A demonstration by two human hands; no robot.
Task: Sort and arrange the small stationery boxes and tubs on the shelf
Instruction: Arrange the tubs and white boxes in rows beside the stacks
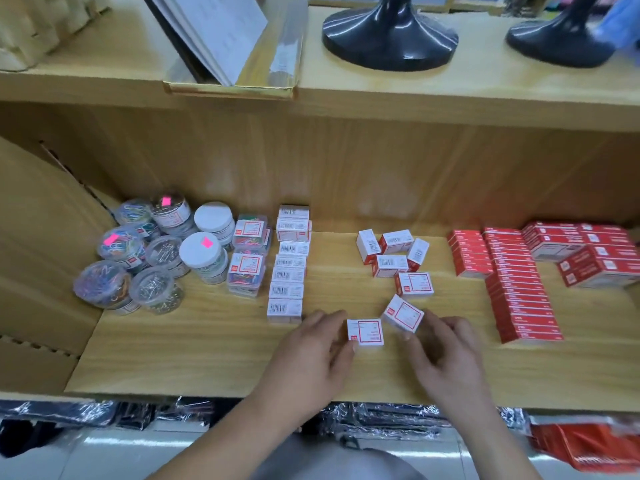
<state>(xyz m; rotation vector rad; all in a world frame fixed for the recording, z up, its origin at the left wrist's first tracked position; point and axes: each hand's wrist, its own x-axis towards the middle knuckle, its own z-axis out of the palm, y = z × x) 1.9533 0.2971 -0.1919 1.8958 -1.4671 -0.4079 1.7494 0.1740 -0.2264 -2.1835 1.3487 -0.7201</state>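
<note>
My left hand (311,355) pinches a small white box with a red frame (365,332) near the front middle of the wooden shelf (214,355). Just to its right, my right hand (446,355) pinches a second, tilted box of the same kind (403,312). A third such box (414,283) lies flat behind them. Further back, several loose white-and-red boxes (393,252) stand in a small cluster. A straight row of white barcode boxes (289,268) runs front to back on the left of my hands.
Round clear tubs of clips and pins (138,258) crowd the shelf's left end, with square clear tubs (247,258) beside the row. Red box stacks (512,282) fill the right end. Two black stand bases (389,36) and a book holder (228,46) sit on the upper shelf.
</note>
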